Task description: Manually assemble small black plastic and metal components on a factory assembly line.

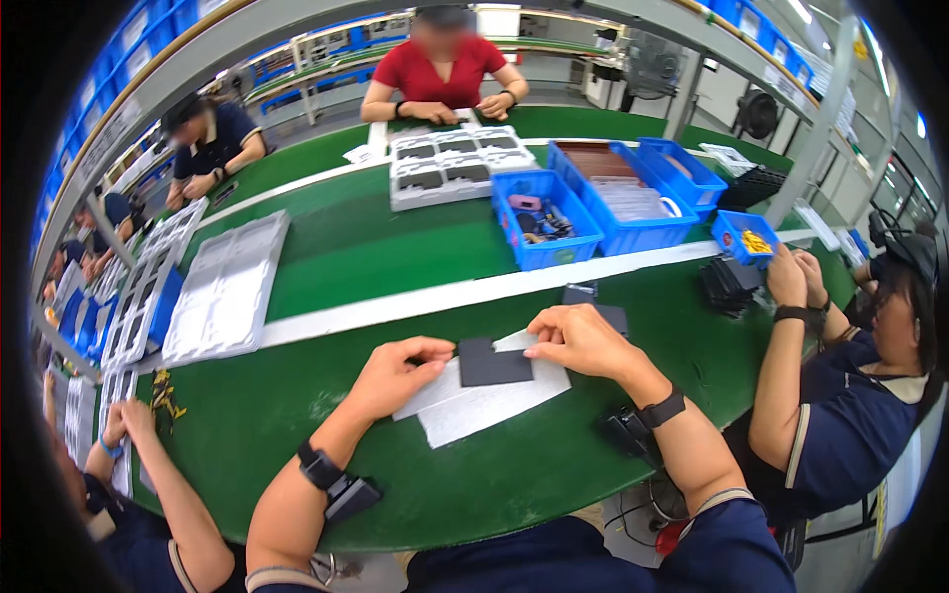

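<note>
The left hand (397, 376) reaches in with thumb and fingertips drawn close together at the left edge of a flat, matte-black rectangular piece (496, 365); from where I stand I cannot tell whether it pinches that edge or only steadies it. The right hand (581, 341) curls in opposite, thumb and forefinger near the black piece's right edge and a small pale strip (514, 341) — again, whether they grip either one I cannot tell.

The black piece lies between the two hands, over overlapping thin white sheets (484, 415) on the green-topped bench (395, 484). To my eye, good work here means a light touch: fingertips on the edges rather than the face, the piece flat and square, and the loose sheets kept from sliding.

More dark flat pieces (612, 318) lie just beyond the right hand, and a black stack (730, 287) stands farther right, near a small blue plastic bin (748, 259) of yellow bits. Past the white lengthwise strip (395, 308) sit larger blue plastic bins (647, 239) and a white moulded tray (435, 198) with dark inserts, before a co-worker in red (440, 77).
</note>
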The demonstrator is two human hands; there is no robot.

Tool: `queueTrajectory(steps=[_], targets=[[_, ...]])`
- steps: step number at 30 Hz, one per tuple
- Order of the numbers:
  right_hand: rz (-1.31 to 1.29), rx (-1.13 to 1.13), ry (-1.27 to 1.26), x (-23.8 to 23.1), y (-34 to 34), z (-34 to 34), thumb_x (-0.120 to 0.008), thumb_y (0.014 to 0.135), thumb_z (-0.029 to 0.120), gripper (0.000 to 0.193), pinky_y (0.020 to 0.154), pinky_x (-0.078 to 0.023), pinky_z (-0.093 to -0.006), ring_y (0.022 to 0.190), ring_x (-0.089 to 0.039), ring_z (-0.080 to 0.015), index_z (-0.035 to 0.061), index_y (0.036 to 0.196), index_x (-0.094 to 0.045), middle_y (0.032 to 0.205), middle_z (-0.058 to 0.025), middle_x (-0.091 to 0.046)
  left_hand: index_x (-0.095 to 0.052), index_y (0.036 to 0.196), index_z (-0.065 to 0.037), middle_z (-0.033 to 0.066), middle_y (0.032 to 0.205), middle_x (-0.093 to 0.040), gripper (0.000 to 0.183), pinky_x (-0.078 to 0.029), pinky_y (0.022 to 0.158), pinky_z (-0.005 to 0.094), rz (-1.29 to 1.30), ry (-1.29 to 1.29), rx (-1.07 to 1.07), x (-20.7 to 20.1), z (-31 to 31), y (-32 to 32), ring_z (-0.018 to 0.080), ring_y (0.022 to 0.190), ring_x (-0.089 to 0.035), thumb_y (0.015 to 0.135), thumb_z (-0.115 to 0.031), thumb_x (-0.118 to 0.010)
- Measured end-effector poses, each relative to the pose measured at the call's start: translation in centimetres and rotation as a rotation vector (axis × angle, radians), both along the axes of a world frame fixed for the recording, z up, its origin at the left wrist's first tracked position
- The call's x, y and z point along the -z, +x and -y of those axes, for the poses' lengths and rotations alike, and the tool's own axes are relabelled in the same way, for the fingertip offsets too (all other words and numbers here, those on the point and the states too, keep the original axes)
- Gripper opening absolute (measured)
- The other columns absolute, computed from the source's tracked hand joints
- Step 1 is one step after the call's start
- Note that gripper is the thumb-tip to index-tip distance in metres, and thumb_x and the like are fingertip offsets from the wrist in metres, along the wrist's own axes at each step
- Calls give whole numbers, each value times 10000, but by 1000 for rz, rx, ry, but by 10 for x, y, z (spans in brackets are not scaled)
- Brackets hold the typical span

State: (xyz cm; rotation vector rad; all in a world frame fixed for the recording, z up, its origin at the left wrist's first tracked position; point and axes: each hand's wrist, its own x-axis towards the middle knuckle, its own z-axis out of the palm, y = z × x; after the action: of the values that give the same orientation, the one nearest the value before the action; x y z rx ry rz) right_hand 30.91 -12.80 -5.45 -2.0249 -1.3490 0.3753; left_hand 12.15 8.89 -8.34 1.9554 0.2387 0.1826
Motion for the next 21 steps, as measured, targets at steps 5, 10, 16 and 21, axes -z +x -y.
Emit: queueTrajectory(steps=[5,10,16,21], targets=[[277,374,-46,-22,54,53,-777,651,360,456,691,-496,-368,762,-637,-295,15,931,-672,815,-141,-661,-637,1111,-55,56,1018,-670,280,-481,761,265,-31,28,-58,-3,7,3,126,898,-611,837,-107,-620],[61,403,-204,-2,81,60,-679,711,549,568,711,-498,-376,774,-647,-301,13,897,-688,789,-163,-670,-585,1197,-70,112,1157,-597,441,-500,775,303,85,330,-49,-13,21,18,194,1004,-563,783,-182,-686],[14,279,-287,-16,47,36,-650,782,479,461,742,-491,-340,803,-642,-239,44,928,-696,862,-138,-678,-553,1211,-27,118,1187,-568,643,-404,941,384,154,611,58,-10,34,33,313,1067,-475,675,-301,-777],[427,965,453,-23,117,118,-650,795,310,285,724,-502,-376,774,-648,-308,41,878,-693,812,-170,-666,-596,1152,-28,101,1110,-609,624,-405,924,382,191,624,111,-8,33,31,294,1030,-482,617,-272,-804]])
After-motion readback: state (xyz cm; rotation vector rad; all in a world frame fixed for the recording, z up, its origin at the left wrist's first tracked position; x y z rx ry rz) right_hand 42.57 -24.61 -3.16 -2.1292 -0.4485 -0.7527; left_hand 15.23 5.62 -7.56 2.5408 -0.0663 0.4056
